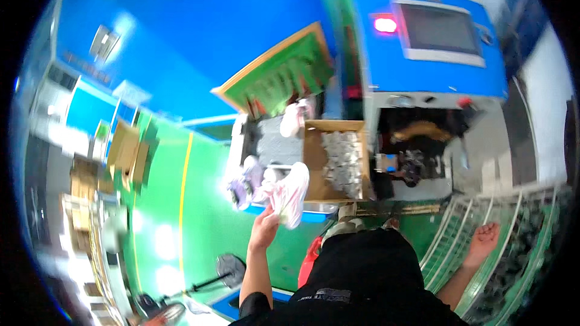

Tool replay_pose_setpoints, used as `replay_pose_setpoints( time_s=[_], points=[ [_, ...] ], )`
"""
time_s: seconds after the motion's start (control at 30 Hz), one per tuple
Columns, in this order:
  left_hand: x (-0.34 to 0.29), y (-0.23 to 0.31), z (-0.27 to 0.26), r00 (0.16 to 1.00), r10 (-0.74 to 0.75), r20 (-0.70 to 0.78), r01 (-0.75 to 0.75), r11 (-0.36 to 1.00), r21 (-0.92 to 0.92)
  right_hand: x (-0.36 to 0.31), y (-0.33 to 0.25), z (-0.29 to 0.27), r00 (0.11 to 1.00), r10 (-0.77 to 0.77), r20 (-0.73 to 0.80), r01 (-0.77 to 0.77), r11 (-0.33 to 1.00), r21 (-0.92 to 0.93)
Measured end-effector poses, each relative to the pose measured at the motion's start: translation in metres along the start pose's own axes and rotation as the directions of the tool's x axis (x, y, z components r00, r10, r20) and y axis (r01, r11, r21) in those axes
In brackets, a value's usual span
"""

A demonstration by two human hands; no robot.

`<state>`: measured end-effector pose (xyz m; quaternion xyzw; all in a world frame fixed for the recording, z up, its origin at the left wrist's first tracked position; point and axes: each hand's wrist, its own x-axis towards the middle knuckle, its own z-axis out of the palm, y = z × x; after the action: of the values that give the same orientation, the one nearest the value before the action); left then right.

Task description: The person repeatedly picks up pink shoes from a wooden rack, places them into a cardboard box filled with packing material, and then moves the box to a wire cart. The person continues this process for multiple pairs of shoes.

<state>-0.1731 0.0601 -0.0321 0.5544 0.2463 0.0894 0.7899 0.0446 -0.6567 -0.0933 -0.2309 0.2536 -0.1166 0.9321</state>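
Left hand: Our left hand (264, 229) is closed, thumb and fingers pinching the lower edge of a white-and-pink bundle (294, 193), its exact kind blurred.
Bundle's place: We see it over the near edge of a grey worktop (275, 143), just left of an open cardboard box (313, 154).
Right hand: Our right hand (485, 238) is out to the side above a white wire rack (515, 217), fingers loosely curled; whether it grips anything, we cannot tell.
Box contents: We see many small silvery pieces (343, 160).
Worktop: A lavender bundle (240, 188) is just left of ours; another pale pink bundle (292, 121) is farther back, before a wood-framed green board (281, 84).
Machine: A blue cabinet (386, 66) with a lit red lamp (385, 25) is beyond the box, rightward.
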Motion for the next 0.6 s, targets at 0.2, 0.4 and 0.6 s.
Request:
replay_pose_setpoints(
  time_s=[0.2,0.4,0.6],
  points=[
    [0.038,-0.070,-0.035,0.983,0.164,-0.088,0.054,0.204,0.977,-0.010,0.186,0.171,0.928,0.369,0.055,-0.314,0.851,-0.421],
    [0.067,-0.118,-0.045,0.875,0.480,-0.060,0.046,0.042,0.998,-0.082,0.279,0.247,0.801,0.555,0.224,-0.113,0.507,-0.855],
    [-0.047,-0.109,-0.058,0.878,0.385,-0.284,0.180,0.284,0.942,-0.087,0.306,0.242,0.642,0.700,0.312,0.341,0.104,-0.935]
  ],
)
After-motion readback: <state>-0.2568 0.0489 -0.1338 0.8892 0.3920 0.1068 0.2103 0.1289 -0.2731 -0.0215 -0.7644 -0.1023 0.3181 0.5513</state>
